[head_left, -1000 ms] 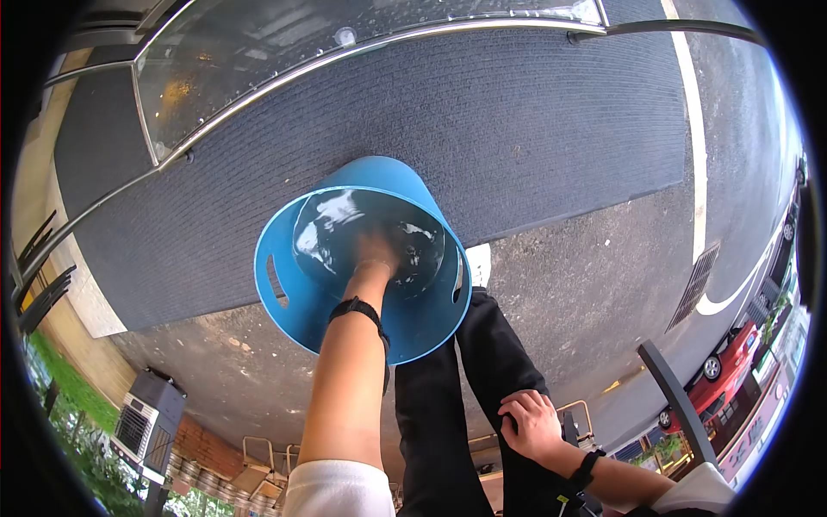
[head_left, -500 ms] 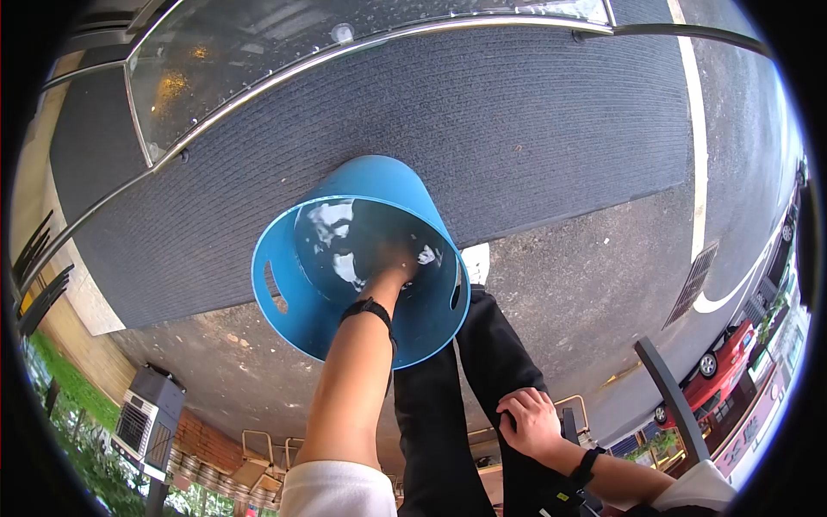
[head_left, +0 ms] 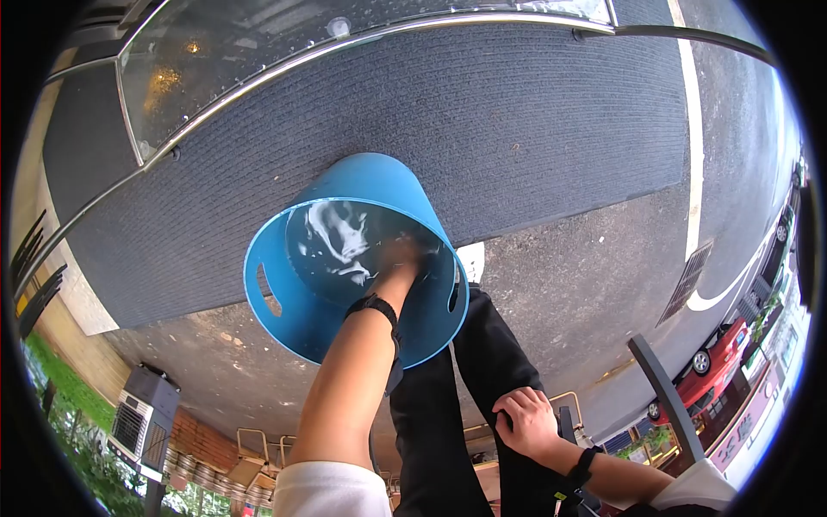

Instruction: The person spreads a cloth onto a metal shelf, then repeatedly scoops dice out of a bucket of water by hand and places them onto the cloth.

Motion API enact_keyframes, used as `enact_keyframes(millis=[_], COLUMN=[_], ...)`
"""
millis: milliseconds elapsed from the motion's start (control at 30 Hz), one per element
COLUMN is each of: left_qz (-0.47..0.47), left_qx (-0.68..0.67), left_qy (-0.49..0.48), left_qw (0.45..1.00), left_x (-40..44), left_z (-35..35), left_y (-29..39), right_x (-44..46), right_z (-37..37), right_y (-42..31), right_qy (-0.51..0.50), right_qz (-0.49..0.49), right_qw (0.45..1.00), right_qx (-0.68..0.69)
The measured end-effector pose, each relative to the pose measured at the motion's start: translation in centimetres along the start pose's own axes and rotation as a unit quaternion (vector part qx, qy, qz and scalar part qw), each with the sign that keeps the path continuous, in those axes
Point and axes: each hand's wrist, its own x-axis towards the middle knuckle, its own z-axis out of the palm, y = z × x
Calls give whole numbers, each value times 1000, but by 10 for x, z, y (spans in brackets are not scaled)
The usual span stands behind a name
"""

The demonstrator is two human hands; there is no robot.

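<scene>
A blue plastic bucket (head_left: 366, 177) with handle holes in its sides stands tilted toward me, holding water (head_left: 338, 237) with bright reflections on its surface. Deep inside it is my left hand (head_left: 405, 257), blurred at the water; its fingers cannot be made out. A black band (head_left: 376, 308) circles that wrist. On my black-trousered leg (head_left: 495, 340) lies my right hand (head_left: 525, 422), its fingers curled in loosely with nothing seen in them. A dark watch or band (head_left: 586, 465) is on the right wrist.
Under the bucket lies a grey ribbed mat (head_left: 551, 112), with a metal-framed glass panel (head_left: 258, 52) beyond it. A drain grate (head_left: 687, 282) and a red car (head_left: 706, 370) are at the right. A dark bar (head_left: 663, 388) stands near my right arm. An outdoor unit (head_left: 138, 422) is at the lower left.
The water's reflections have shifted and stretched, and my left hand has moved slightly within the bucket. The whole view has drifted a little; my right hand stays on the leg.
</scene>
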Motion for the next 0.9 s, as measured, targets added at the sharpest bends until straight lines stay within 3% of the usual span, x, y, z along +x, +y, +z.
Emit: enact_keyframes(millis=[100,200,267,333,433,500,600,700,800,900], left_qz=[-35,48,9,-3,16,21,-13,96,137,70], left_qx=[-31,256,54,-12,53,41,-10,204,195,80], left_qy=[-23,71,52,11,-22,32,-36,39,-96,-124], left_qw=[999,963,997,1000,998,998,999,973,966,987], left_x=[-3,-16,-21,-23,-13,-10,-9,24,-12,-19], left_z=[-20,-11,-24,-30,-19,-14,-19,33,-25,-37], left_y=[7,12,17,15,5,3,0,-17,3,11], right_x=[1,2,3,3,4,5,6,6,6,5], right_z=[0,-1,-1,0,-1,-2,-1,-1,0,1], right_y=[-1,-3,-3,-3,-5,-6,-8,-8,-8,-8], right_qy=[-3,-4,-3,-2,-1,-2,-3,-1,0,2], right_qz=[0,-1,-1,-4,-7,-8,-10,-10,-12,-15], right_qw=[1000,1000,1000,1000,1000,1000,1000,1000,1000,1000], right_qx=[-3,-4,-4,-6,-10,-11,-12,-13,-13,-12])
